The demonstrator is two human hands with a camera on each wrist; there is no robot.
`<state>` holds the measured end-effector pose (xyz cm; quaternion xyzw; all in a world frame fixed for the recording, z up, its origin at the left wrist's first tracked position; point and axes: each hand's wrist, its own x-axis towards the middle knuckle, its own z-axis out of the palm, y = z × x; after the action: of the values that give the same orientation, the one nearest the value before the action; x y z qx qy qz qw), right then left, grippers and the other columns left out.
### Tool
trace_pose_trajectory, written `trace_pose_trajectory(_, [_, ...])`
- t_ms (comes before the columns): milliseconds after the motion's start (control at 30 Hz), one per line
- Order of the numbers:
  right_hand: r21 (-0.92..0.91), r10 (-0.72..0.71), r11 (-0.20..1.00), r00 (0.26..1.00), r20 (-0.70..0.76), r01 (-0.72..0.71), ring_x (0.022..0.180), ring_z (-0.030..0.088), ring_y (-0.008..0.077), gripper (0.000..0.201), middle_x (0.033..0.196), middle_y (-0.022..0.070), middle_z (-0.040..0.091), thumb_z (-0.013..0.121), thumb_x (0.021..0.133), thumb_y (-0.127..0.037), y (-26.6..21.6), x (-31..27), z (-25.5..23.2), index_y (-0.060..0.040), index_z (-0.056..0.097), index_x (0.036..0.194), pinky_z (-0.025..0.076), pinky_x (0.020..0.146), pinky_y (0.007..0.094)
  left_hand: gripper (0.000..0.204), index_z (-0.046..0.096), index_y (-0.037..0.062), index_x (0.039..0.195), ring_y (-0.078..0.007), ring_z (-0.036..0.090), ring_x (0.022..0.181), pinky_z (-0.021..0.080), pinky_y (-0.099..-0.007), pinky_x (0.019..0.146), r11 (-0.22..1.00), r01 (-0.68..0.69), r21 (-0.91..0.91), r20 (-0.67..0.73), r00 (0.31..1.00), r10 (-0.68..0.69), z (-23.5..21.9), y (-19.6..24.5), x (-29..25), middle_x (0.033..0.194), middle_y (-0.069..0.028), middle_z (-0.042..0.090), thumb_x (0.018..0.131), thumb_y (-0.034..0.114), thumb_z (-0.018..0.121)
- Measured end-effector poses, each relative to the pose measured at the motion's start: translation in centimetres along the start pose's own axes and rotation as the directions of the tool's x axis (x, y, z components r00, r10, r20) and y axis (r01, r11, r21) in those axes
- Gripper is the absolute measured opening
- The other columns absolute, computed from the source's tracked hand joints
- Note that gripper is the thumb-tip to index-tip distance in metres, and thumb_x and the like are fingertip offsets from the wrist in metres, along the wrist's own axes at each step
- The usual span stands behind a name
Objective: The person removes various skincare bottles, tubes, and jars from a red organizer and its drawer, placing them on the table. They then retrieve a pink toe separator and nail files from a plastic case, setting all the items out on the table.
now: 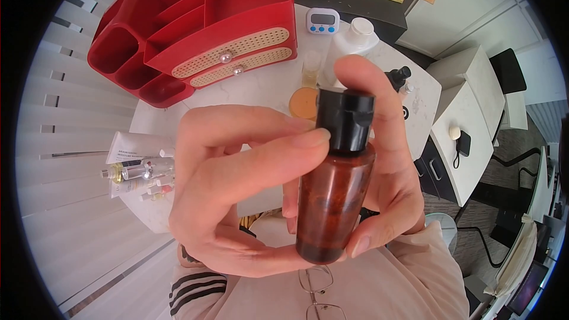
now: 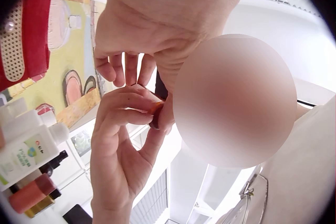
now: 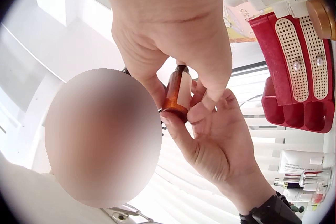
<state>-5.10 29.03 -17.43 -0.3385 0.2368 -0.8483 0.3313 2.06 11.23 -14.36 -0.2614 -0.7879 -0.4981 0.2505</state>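
Note:
A small amber bottle [image 1: 335, 201] with a black cap [image 1: 348, 120] is held upright between both hands, close in front of the chest. My left hand [image 1: 216, 186] grips it from the left, its thumb on the side of the cap and a finger under the base. From the right, my right hand [image 1: 394, 172] holds it too, index finger curled up behind the cap and thumb by the lower body. In the right wrist view the bottle [image 3: 177, 95] shows a pale label. Fingers mostly cover the bottle [image 2: 156, 113] in the left wrist view.
A red organizer [image 1: 219, 47] with two drawers stands at the back left of the white table [image 1: 424, 92]. Behind the hands are a timer [image 1: 323, 21], a white bottle [image 1: 355, 40] and an orange round lid [image 1: 302, 103]. Cosmetic tubes [image 1: 137, 147] lie at left.

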Motion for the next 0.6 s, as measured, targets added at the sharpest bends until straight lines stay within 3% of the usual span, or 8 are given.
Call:
trace_pose_trajectory(100, [-0.060, -0.003, 0.998, 0.997, 0.072, 0.008, 0.098, 0.070, 0.0392, 0.141, 0.141, 0.0250, 0.053, 0.082, 0.062, 0.012, 0.0, 0.1, -0.2, -0.0183, -0.011, 0.164, 0.061, 0.077, 0.0466, 0.100, 0.049, 0.0045, 0.143, -0.0296, 0.067, 0.105, 0.061, -0.0361, 0.079, 0.999, -0.007, 0.040, 0.001, 1.000, 0.007, -0.1, 0.1, 0.1, 0.128, -0.0222, 0.048, 0.062, 0.030, 0.101])
trace_pose_trajectory(200, [-0.004, -0.021, 1.000, 1.000, -0.016, 0.021, 0.098, 0.070, 0.0390, 0.140, 0.135, 0.0249, 0.057, 0.082, 0.062, 0.011, 0.3, -0.3, 0.7, -0.0182, -0.010, 0.164, 0.061, 0.077, 0.0464, 0.099, 0.049, 0.0045, 0.142, -0.0291, 0.067, 0.102, 0.061, -0.0356, 0.078, 0.997, -0.024, 0.071, -0.002, 1.000, 0.024, 0.0, 0.0, 0.1, 0.127, -0.0227, 0.049, 0.063, 0.031, 0.101])
trace_pose_trajectory(267, [0.134, 0.019, 0.991, 0.982, -0.190, 0.007, 0.098, 0.070, 0.0390, 0.141, 0.133, 0.0250, 0.058, 0.082, 0.061, 0.012, 0.3, -0.5, 1.4, -0.0184, -0.009, 0.164, 0.061, 0.077, 0.0459, 0.098, 0.049, 0.0045, 0.142, -0.0288, 0.067, 0.101, 0.061, -0.0354, 0.078, 0.996, -0.035, 0.086, -0.007, 0.999, 0.036, 0.1, 0.0, 0.2, 0.127, -0.0229, 0.049, 0.063, 0.031, 0.100])
trace_pose_trajectory(400, [0.018, -0.018, 1.000, 0.998, -0.060, 0.019, 0.099, 0.070, 0.0389, 0.140, 0.133, 0.0242, 0.059, 0.082, 0.060, 0.012, 0.3, -0.4, 0.9, -0.0187, -0.007, 0.164, 0.061, 0.077, 0.0456, 0.096, 0.049, 0.0043, 0.142, -0.0284, 0.067, 0.101, 0.062, -0.0359, 0.077, 0.998, -0.034, 0.049, -0.004, 0.999, 0.034, 0.2, -0.3, 0.1, 0.127, -0.0232, 0.049, 0.064, 0.029, 0.099])
trace_pose_trajectory(467, [0.148, 0.013, 0.989, 0.973, -0.229, 0.022, 0.099, 0.070, 0.0388, 0.140, 0.131, 0.0237, 0.060, 0.081, 0.060, 0.013, 0.3, -0.5, 1.8, -0.0189, -0.007, 0.164, 0.061, 0.076, 0.0454, 0.095, 0.049, 0.0042, 0.142, -0.0284, 0.067, 0.101, 0.062, -0.0362, 0.077, 0.998, -0.046, 0.047, -0.008, 0.999, 0.046, 0.1, -0.3, 0.1, 0.127, -0.0232, 0.049, 0.065, 0.029, 0.099])
trace_pose_trajectory(600, [0.045, -0.019, 0.999, 0.994, -0.105, 0.024, 0.098, 0.071, 0.0387, 0.141, 0.130, 0.0234, 0.061, 0.081, 0.059, 0.013, 0.3, -0.6, 0.9, -0.0195, -0.007, 0.164, 0.061, 0.076, 0.0462, 0.097, 0.049, 0.0038, 0.141, -0.0280, 0.067, 0.101, 0.062, -0.0368, 0.079, 1.000, -0.014, 0.015, 0.003, 1.000, 0.014, 0.2, 0.0, 0.1, 0.126, -0.0227, 0.049, 0.063, 0.030, 0.100])
